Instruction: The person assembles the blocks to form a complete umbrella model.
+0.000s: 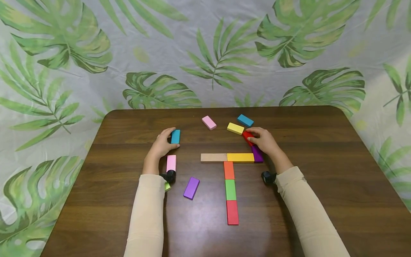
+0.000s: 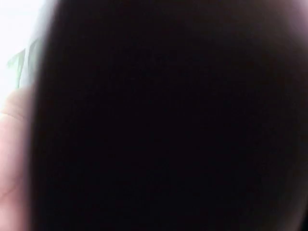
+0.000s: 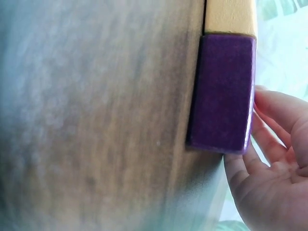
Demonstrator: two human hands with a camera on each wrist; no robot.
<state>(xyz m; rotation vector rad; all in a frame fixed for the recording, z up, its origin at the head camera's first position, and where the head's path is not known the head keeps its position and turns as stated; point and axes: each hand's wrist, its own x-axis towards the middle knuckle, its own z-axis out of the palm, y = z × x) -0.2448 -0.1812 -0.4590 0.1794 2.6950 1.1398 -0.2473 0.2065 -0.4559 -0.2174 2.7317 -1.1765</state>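
Head view: anyone else eyeing that red block point(image 1: 246, 136)? Looks like the right hand point(image 1: 265, 141) has thumb and fingers pinched on it, reaching in from its right.

"Yep. Its long axis slants from far left to near right, and the near end meets the purple block point(image 1: 257, 154). Can't tell if the far end actually touches the yellow block point(image 1: 236, 128)."

And the left hand point(image 1: 161, 144)? It's well apart, over on the other side of the table point(image 1: 96, 214), so the right's obviously nearer the red one.

"It's got its own: thumb at the near end of a blue block point(image 1: 175, 136), finger at the far end, so gripped lengthwise. That block lies just right of the hand, long axis toward the table's back edge. Left wrist cam's basically black, no help there."
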